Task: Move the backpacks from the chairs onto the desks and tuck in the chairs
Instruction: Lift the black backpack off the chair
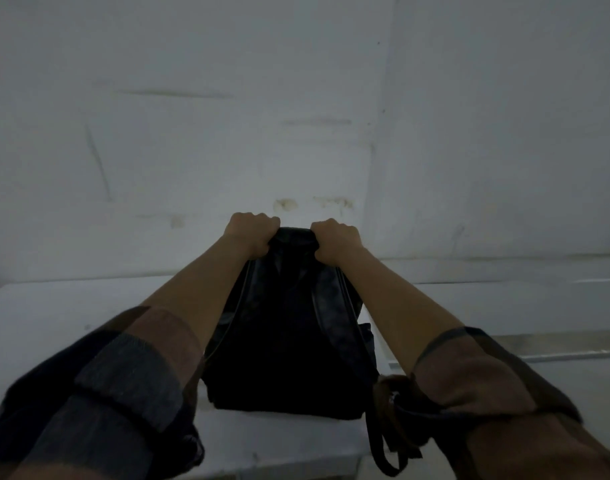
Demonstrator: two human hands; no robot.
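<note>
Backpack [289,341], black and upright, is seen standing on a white desk [54,323], with its base close to the near edge of the desktop. Its top is gripped from both sides: the left hand [253,233] is closed in a fist on the upper left corner, and the right hand [336,239] is closed in a fist on the upper right corner, so that the fabric between them is bunched. Both forearms are stretched forward, with the sleeves [130,372] rolled back to near the elbows. A dark strap [379,445] is seen hanging from the lower right of the bag, past the front edge of the desk. A pale wall [227,98], marked with scuffs and a few stains, is seen directly behind the desk. To the right, a second pale surface with a metal strip [556,351] is visible, a little farther back. The scene is dimly lit, so finer detail on the bag cannot be told.
</note>
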